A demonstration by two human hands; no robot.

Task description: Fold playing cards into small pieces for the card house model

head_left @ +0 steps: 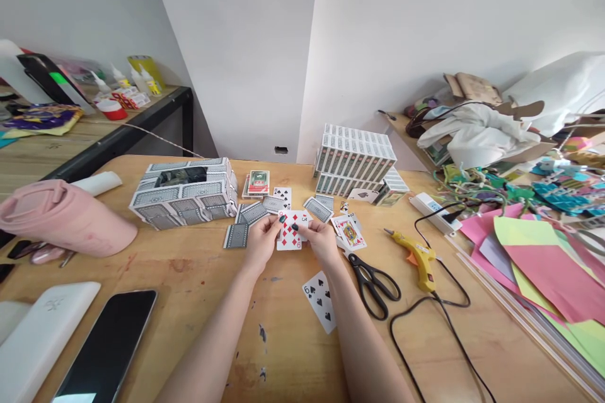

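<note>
Between my two hands are overlapping playing cards [289, 241], face up, one showing red diamonds and a 9, another a 3 at its corner. My left hand [263, 240] pinches their left side, thumb on top. On the right side my right hand [322, 242] pinches them the same way. Grey-backed cards [236, 236] lie just beyond my left hand. A face card [350, 232] is right of my right hand, near black-handled scissors [375, 283]. Partly under my right forearm lies a spade card [320, 301].
A box covered in cards [182, 195] stands at the back left, near a card pack [259, 182]. Stacked card boxes [354, 154] are by the wall. On the right are a yellow glue gun [418, 255], its cord, a power strip [435, 213] and coloured paper [553, 271]. A phone [108, 346] lies front left.
</note>
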